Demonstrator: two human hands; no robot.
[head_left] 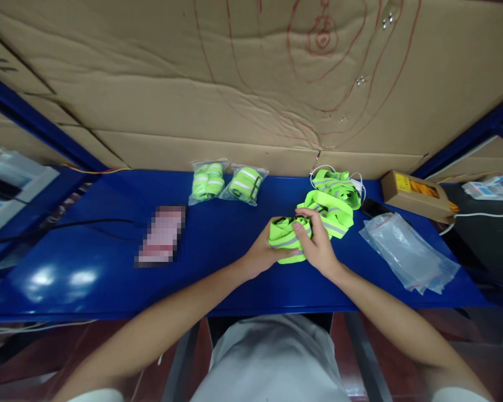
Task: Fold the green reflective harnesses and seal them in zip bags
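Between my two hands is a folded bundle of neon yellow-green reflective strap (285, 237) with silver stripes. My left hand (263, 252) wraps round its left side, the fingers partly hidden behind it. From the right, my right hand (318, 245) grips the same bundle, thumb on the front and fingers over the top. Just behind it, loose loops of more reflective strap (337, 218) lie on the blue table (218, 279). A further heap of strap (339, 187) sits beyond, close to the cardboard wall.
Two clear bags of rolled straps, a left one (208, 181) and a right one (243, 185), stand at the back. A blurred phone-like rectangle (161, 234) lies left. To the right are clear plastic bags (406, 251), a dark object (375, 208) and a cardboard box (414, 195). Cardboard (151, 100) closes the back.
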